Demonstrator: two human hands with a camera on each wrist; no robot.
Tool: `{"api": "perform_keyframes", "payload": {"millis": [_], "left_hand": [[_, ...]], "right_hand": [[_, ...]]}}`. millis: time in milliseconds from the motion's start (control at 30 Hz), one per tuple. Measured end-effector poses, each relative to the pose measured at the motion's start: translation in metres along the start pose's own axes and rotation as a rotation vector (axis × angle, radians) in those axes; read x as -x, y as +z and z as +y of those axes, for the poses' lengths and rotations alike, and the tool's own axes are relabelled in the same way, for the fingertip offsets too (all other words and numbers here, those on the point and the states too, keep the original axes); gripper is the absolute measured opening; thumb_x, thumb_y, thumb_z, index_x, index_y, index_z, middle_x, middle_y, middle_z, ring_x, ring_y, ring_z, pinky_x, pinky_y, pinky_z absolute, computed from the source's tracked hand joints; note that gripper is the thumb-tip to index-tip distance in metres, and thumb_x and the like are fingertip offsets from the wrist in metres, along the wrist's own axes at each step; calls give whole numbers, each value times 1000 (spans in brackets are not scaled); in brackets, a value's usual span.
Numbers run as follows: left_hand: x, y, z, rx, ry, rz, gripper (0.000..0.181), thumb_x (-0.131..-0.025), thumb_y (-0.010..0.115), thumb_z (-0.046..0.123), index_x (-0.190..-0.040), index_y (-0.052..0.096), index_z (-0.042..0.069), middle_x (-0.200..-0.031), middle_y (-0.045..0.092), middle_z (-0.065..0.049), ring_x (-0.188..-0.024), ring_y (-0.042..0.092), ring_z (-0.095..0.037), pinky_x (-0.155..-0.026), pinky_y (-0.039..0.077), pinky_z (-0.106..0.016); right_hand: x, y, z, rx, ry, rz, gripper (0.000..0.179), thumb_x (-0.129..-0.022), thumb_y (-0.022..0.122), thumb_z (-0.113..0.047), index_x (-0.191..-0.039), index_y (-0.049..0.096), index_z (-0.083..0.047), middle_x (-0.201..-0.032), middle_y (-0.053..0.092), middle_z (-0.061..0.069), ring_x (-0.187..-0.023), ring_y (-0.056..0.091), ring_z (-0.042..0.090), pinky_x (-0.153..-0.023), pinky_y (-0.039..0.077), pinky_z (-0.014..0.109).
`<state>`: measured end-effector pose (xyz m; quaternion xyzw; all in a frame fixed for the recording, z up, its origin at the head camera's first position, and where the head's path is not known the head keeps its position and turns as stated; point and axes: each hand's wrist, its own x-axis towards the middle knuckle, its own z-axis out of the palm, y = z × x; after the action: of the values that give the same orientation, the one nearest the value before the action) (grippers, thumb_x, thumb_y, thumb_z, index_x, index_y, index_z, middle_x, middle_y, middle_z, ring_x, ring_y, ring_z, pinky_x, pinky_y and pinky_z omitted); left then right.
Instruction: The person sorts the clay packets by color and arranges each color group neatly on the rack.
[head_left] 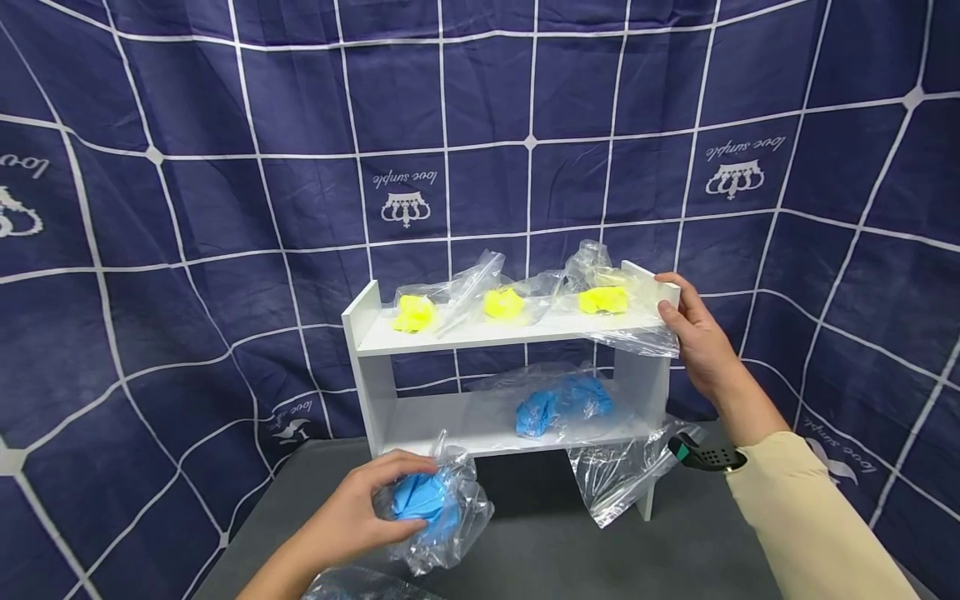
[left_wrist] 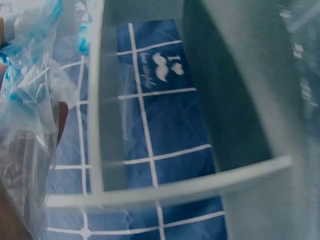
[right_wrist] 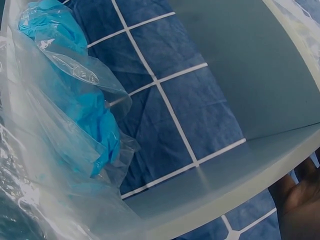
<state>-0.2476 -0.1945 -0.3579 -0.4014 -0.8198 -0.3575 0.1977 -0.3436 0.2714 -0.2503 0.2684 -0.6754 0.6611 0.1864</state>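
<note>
My left hand [head_left: 367,504] holds a clear plastic bag with a crumpled blue item [head_left: 422,497] inside, low in front of the left end of a white two-tier shelf [head_left: 420,421]. That bag [left_wrist: 30,110] also fills the left edge of the left wrist view. My right hand [head_left: 697,337] grips the top of the shelf's right side panel, thumb in front. On the lower board, toward the right, lie blue bundles [head_left: 536,413] in clear plastic. Bagged yellow lumps [head_left: 503,303] sit in a row on the top board. What the blue and yellow items are, I cannot tell.
An empty-looking flap of clear plastic [head_left: 615,483] hangs off the lower board at right. More clear plastic [head_left: 367,583] lies at the bottom edge on the dark grey tabletop [head_left: 540,550]. Navy cloth [head_left: 300,192] with white grid lines surrounds the back and sides.
</note>
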Motion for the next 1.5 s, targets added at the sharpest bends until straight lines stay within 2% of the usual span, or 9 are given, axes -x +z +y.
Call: {"api": "perform_keyframes", "payload": {"millis": [167,333,467,600,733,833,1067,1300,1500], "left_hand": [[-32,2,3,-30,-77,67,52,-74,83,28,-122,62,30,-124,61,12,-114,58,-11,-90,51,-28],[-58,7,-4,-53,-212,93,54,-74,83,28,-123,61,31,-128,59,9,-116,58,-16,-93,51,-39],[-74,14,-14,-75,-325,145,51,-74,83,31,-121,63,30,-127,61,6,-114,59,-18,-93,51,-43],[-88,24,-24,-137,-368,189,49,-73,82,33,-119,65,26,-123,64,2,-109,61,-20,-89,52,-42],[-99,32,-30,-211,-416,199,48,-75,80,35,-119,66,24,-124,64,-3,-105,63,-23,-86,52,-42],[-103,38,-34,-261,-452,194,48,-75,78,38,-119,66,24,-124,64,-6,-104,64,-26,-85,52,-44],[-101,43,-41,-275,-495,188,48,-76,77,36,-120,66,22,-125,64,-6,-111,62,-26,-91,50,-45],[-100,41,-43,-306,-482,162,49,-79,72,44,-124,63,25,-129,61,-2,-121,56,-27,-99,45,-46],[-93,37,-39,-320,-454,140,47,-86,65,47,-128,59,28,-136,57,0,-128,52,-26,-101,43,-47]], "right_hand": [[1,0,-1,18,-6,17,42,-101,44,-27,-142,35,-31,-130,38,-9,-98,52,5,-76,45,15],[1,-2,1,28,-26,20,41,-101,44,-27,-142,36,-30,-128,39,-8,-98,52,5,-76,45,14],[0,-1,2,77,-38,28,42,-102,44,-28,-142,35,-30,-129,39,-8,-100,50,6,-78,44,14],[0,0,4,122,-41,47,42,-102,43,-29,-142,35,-31,-127,39,-9,-102,47,7,-79,42,14],[0,2,4,135,-43,62,42,-101,44,-30,-142,35,-31,-128,39,-9,-104,46,7,-80,42,14],[0,4,5,153,-40,67,41,-102,43,-29,-142,35,-30,-128,39,-9,-104,46,7,-80,41,14],[-1,7,7,198,-33,65,43,-102,43,-30,-143,33,-30,-131,38,-7,-106,45,7,-82,40,14],[-3,4,6,207,-44,72,43,-102,43,-31,-144,33,-29,-137,37,0,-106,45,6,-81,39,14],[-1,3,6,210,-42,83,43,-102,43,-30,-144,34,-30,-139,37,1,-107,44,5,-82,39,13]]}}
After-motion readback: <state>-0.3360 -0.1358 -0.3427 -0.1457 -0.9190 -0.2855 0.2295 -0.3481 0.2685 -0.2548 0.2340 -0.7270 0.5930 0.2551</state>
